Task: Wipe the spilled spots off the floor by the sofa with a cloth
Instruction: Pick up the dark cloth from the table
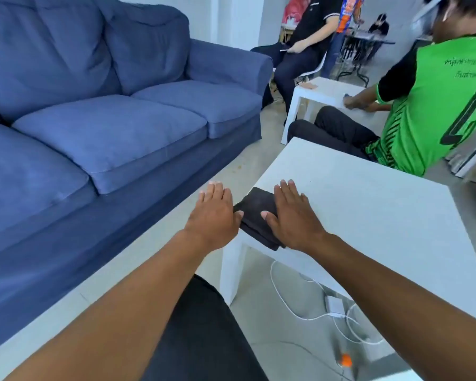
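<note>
1. Right at the near corner of the white desk lies a folded black cloth, its near end hanging slightly over the edge.
2. To the cloth's left, the left hand hovers palm down with fingers straight and slightly apart, gripping nothing; its thumb tip meets the cloth's left edge.
3. On the other side, the right hand lies flat over the cloth's right part and the desk, fingers extended and spread, thumb resting on the cloth, nothing clamped.
4. Left of the desk stands a blue sofa, with a strip of grey floor between them; small yellowish spots show on that strip near the sofa's far end.
5. Under the desk, white cables lie on the floor.
6. Beyond the desk sits a person in a green shirt.
</note>
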{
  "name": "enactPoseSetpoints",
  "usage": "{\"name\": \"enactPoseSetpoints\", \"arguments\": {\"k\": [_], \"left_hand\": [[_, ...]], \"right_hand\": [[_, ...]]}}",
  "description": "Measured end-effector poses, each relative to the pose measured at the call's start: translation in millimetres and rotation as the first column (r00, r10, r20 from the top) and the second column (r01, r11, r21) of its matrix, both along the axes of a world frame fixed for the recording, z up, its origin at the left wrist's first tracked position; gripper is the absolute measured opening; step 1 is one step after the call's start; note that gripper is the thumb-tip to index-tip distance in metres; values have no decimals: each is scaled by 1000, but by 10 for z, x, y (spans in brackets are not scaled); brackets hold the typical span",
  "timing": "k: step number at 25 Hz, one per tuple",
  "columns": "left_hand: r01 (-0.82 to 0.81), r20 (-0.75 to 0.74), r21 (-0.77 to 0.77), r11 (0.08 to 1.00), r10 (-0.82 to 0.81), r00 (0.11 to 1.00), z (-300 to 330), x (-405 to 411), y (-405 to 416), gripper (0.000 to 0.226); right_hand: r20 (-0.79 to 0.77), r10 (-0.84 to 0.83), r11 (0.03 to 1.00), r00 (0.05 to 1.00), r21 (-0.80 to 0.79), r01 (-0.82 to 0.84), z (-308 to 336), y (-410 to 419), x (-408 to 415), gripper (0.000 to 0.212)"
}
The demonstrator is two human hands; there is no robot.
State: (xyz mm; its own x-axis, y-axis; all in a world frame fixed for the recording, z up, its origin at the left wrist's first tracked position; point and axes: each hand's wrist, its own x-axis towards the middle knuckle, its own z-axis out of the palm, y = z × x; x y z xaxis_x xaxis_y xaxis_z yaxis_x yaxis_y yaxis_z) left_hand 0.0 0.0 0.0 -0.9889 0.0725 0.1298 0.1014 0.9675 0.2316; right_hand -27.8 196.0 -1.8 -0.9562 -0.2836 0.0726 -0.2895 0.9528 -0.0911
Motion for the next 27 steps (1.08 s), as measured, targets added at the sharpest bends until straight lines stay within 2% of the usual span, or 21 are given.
{"name": "enactPoseSetpoints", "arguments": {"k": [2, 4, 7, 8, 11, 14, 16, 18, 20, 23, 27], "left_hand": [[-10, 44, 115, 993, 5, 999, -85, -199, 114, 46], [-76, 86, 198, 977, 60, 994, -113, -360, 220, 41], [-109, 78, 151, 982, 98, 992, -177, -588, 316, 38], [-117, 77, 132, 984, 108, 991, -165, -616, 324, 34], [-164, 144, 211, 964, 136, 980, -150, -707, 307, 14], [-215, 244, 391, 895, 124, 962, -50, -609, 125, 26], [-251, 226, 578, 776, 144, 964, 119, -403, -184, 27], [-292, 194, 755, 587, 225, 955, 302, -77, -657, 16], [-315, 197, 864, 393, 312, 929, 417, 332, -1231, 7], [-368, 295, 916, 157, 359, 885, 339, 949, -2077, 8], [-546, 536, 828, -128, 463, 705, -271, 1965, -2927, 49]], "right_hand": [[19, -78, 997, 997, 1, 78, -114, 171, -101, 71], [-3, -143, 990, 990, 19, 143, -205, 344, -153, 67], [-49, -237, 970, 970, 39, 239, -189, 413, -261, 53], [-6, -255, 967, 967, -4, 255, -142, 402, -306, 48], [272, -220, 920, 937, -260, 292, -9, 338, -428, 29], [359, -89, 831, 929, -487, 268, 191, 110, -446, 24], [379, 26, 735, 925, -634, 239, 358, -185, -408, 25], [386, 171, 675, 907, -716, 177, 525, -601, -353, 19], [373, 329, 638, 867, -765, 87, 629, -1148, -250, 13], [359, 545, 583, 758, -812, -35, 598, -2002, -27, 16], [488, 706, 653, 513, -728, -206, 106, -3161, 495, 19]]}}
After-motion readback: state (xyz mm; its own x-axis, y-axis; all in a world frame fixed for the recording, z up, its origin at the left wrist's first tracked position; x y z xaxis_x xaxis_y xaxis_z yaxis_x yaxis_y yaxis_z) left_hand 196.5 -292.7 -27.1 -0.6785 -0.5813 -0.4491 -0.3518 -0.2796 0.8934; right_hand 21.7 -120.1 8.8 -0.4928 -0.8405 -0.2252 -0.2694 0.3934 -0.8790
